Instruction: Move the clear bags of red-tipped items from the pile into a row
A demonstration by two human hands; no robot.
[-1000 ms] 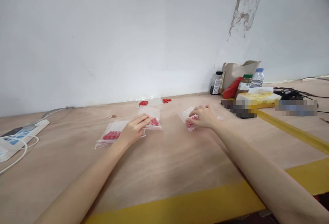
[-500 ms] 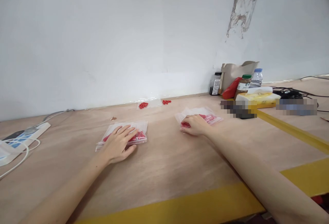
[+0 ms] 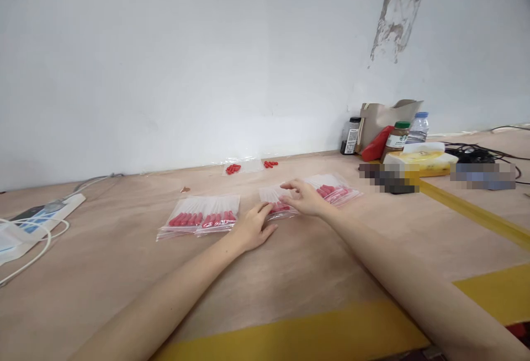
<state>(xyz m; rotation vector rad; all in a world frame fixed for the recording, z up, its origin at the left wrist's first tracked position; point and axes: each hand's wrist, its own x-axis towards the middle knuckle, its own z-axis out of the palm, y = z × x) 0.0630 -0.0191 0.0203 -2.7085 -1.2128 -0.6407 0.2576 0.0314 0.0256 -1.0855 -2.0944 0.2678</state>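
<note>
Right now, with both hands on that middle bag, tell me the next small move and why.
Probably slide the middle bag left to the two bags lying side by side. The left hand and right hand both rest on it, it lies apart from that pair, and bare table lies between.

You can read almost nothing here. The brown jar [image 3: 396,138] with the green lid, by the beige bag [image 3: 383,116] at the wall, carries a round green emblem on its label, but its lettering is too small to make out. The dark bottle [image 3: 350,135] just left of the bag shows a white label with fine print you cannot read. The yellow tissue pack [image 3: 421,160] shows no legible words. Two patches beside it are blurred out.
</note>
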